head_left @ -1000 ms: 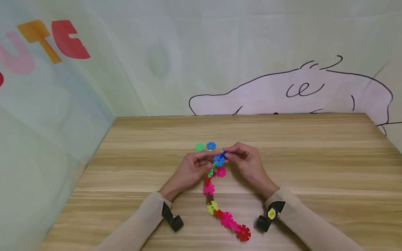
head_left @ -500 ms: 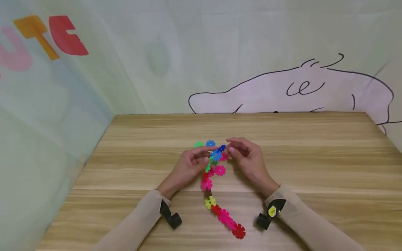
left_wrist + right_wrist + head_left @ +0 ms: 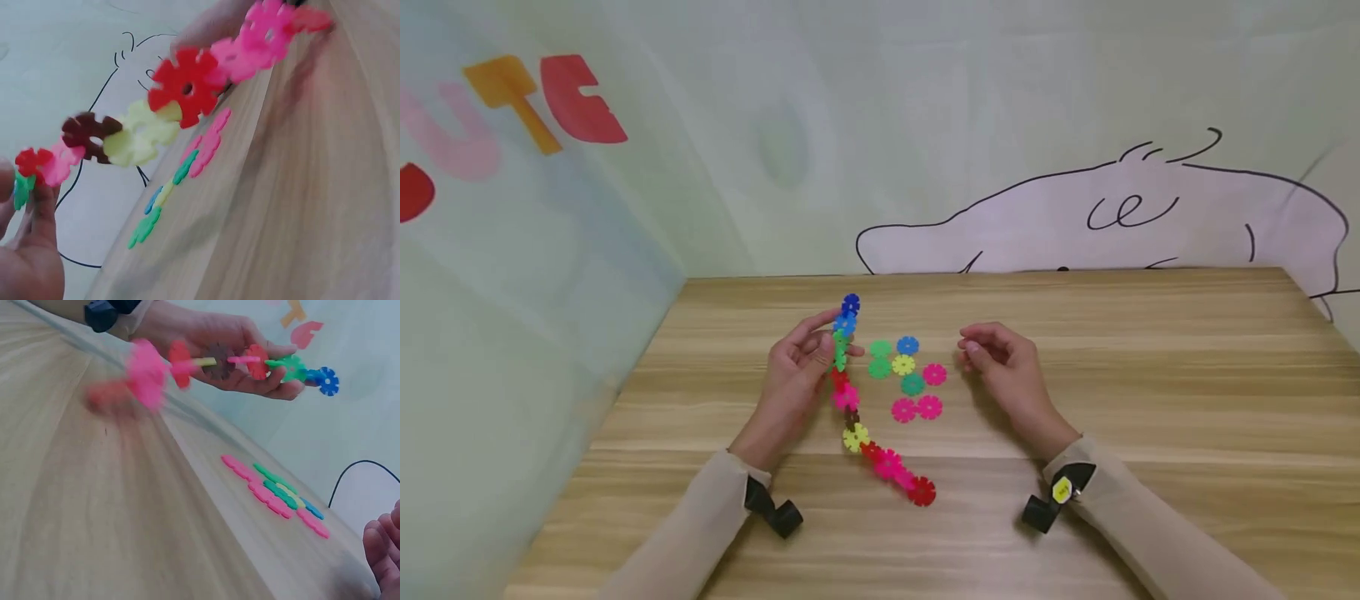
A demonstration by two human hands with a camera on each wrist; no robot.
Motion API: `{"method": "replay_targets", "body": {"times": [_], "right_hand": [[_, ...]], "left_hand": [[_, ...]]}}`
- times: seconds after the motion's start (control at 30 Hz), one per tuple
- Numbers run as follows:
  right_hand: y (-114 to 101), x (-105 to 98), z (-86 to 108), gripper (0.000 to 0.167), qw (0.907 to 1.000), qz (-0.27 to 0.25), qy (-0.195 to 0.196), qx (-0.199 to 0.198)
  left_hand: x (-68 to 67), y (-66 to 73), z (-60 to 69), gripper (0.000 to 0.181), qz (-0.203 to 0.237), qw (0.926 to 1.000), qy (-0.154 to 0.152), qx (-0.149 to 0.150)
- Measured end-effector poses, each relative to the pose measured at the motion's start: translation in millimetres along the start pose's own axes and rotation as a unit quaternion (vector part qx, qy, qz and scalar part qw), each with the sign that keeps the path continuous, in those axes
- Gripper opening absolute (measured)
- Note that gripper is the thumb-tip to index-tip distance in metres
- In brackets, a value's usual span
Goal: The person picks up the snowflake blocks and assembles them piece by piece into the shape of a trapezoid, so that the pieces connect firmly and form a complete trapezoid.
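Observation:
My left hand pinches a chain of interlocked snowflake discs near its upper end, at the green pieces. A dark blue disc tops the chain, with a lighter blue one below it. Red, pink, brown and yellow discs follow, and a red disc ends it; in the right wrist view that end is blurred. My right hand holds nothing, its fingers loosely bent, just right of the loose discs. Between the hands lie several loose discs, among them a yellow disc and a pink disc.
The wood-grain table runs back to a printed cloth backdrop. Black wrist cameras sit on both sleeves, one on the left and one on the right.
My left hand has carried the chain leftward, uncovering the loose discs. My right hand has let go of the dark blue disc, now on the chain's end, and moved right.

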State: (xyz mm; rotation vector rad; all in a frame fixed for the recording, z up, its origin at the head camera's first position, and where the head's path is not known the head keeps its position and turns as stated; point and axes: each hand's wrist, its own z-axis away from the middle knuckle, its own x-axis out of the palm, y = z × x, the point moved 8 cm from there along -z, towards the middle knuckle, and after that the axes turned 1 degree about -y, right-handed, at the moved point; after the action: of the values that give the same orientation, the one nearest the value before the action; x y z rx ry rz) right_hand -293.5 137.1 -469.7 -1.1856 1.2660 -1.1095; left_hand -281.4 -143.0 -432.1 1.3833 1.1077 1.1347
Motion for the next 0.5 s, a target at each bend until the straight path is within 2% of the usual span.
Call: {"method": "replay_targets", "body": {"times": [0.1, 0.23, 0.33, 0.43, 0.5], "right_hand": [[1, -2, -1.2, 0.025, 0.9999, -0.006, -0.002, 0.010], [1, -3, -1.8, 0.026, 0.9997, -0.017, -0.007, 0.015], [1, -3, -2.1, 0.026, 0.9997, -0.007, -0.021, 0.014], [0, 0, -0.2, 0.026, 0.9962, 0.069, -0.052, -0.004], [-3, 6, 2.1, 0.027, 0.9869, 0.135, -0.082, -0.033]], "left_hand": [[0.0, -6.0, 0.9, 0.043, 0.052, 0.9977, 0.040, -0.017], [4.8, -17.4, 6.5, 0.047, 0.080, 0.9939, 0.071, -0.025], [9.9, -26.2, 13.4, 0.051, 0.059, 0.9957, 0.068, -0.023], [15.1, -32.3, 19.1, 0.055, 0.016, 0.9988, 0.043, -0.018], [17.7, -35.1, 21.9, 0.056, -0.018, 0.9994, 0.024, -0.018]]}}
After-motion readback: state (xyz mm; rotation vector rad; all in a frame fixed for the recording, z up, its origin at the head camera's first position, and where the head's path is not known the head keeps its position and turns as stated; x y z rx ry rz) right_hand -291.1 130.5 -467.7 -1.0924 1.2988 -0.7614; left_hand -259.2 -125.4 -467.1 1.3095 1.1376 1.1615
